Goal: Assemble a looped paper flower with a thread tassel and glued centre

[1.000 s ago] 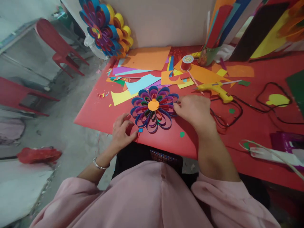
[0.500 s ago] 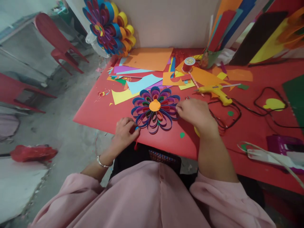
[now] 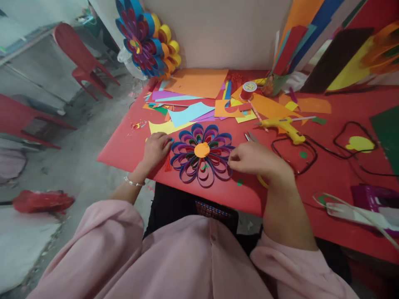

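Observation:
A paper flower [image 3: 209, 179] of looped blue, purple, red and green strips lies on the red-covered table, with an orange disc [image 3: 201, 150] at its centre. My left hand [image 3: 156, 150] is closed at the flower's left side, a small blue bit showing at its fingertips. Below those fingers a red tassel [image 3: 168, 163] rests on the table; its upper end is hidden. At the right edge, the fingers of my right hand [image 3: 254, 160] are pinched on the outer petals. Scissors [image 3: 249, 136] lie partly beneath that hand.
A yellow glue gun [image 3: 285, 126] with a looping black cord lies right of the flower. Behind are paper scraps [image 3: 190, 113], a thread spool [image 3: 248, 90] and a jar [image 3: 276, 83] of paper strips. A purple object [image 3: 370, 197] and white power strip [image 3: 349, 211] sit at the right.
My left hand has moved up and left along the flower's side, and the red tassel has come from the table's front edge onto the tabletop. My right hand stays at the right petals.

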